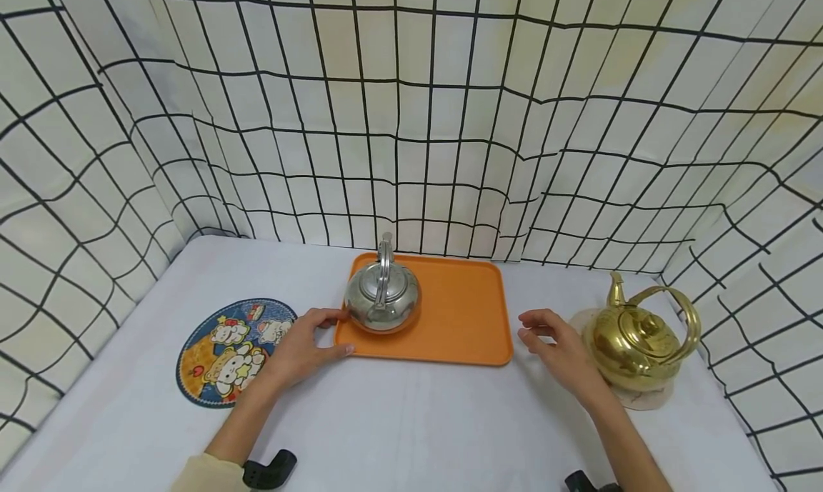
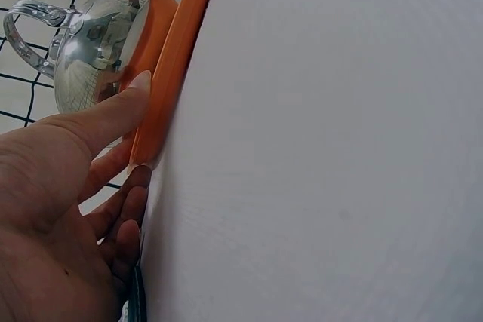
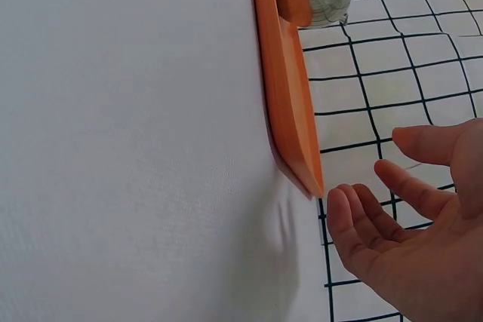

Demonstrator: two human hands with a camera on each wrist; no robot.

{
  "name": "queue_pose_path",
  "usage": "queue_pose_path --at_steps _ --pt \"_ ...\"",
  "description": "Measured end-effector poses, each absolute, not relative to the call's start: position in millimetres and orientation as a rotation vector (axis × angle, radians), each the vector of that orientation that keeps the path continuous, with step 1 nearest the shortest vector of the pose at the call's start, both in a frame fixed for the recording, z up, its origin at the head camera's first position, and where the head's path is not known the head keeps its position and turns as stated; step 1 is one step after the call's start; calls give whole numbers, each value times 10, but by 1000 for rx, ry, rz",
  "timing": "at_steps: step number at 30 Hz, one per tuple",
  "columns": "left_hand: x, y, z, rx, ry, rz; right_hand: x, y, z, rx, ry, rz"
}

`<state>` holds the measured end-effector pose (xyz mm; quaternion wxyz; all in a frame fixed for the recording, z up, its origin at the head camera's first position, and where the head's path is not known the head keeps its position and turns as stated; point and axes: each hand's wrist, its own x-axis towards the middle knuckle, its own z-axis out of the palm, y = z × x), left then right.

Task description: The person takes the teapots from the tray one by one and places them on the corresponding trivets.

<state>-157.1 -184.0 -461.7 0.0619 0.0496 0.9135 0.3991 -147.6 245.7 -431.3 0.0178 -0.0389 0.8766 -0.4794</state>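
Note:
An orange tray (image 1: 459, 313) lies on the white table, and a silver teapot (image 1: 381, 297) with a raised handle stands on its left part. At the tray's left end my left hand (image 1: 307, 348) grips the edge, thumb at the near corner and fingers along the side; the left wrist view shows the thumb (image 2: 124, 111) against the orange rim. My right hand (image 1: 562, 349) is just off the tray's right end, fingers loosely bent and holding nothing. In the right wrist view a small gap separates that hand (image 3: 415, 224) from the tray corner.
A gold teapot (image 1: 633, 342) stands on a pale round mat (image 1: 649, 400) at the right, close to my right forearm. A round cartoon placemat (image 1: 218, 356) lies at the left, partly under my left arm. White walls with a black grid (image 1: 411, 121) enclose the table.

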Motion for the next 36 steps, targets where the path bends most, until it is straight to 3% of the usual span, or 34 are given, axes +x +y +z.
queue_pose_path --at_steps 36 --pt "-1578 -1849 -4622 163 2763 1235 -1508 2342 -4484 -234 2719 -1266"
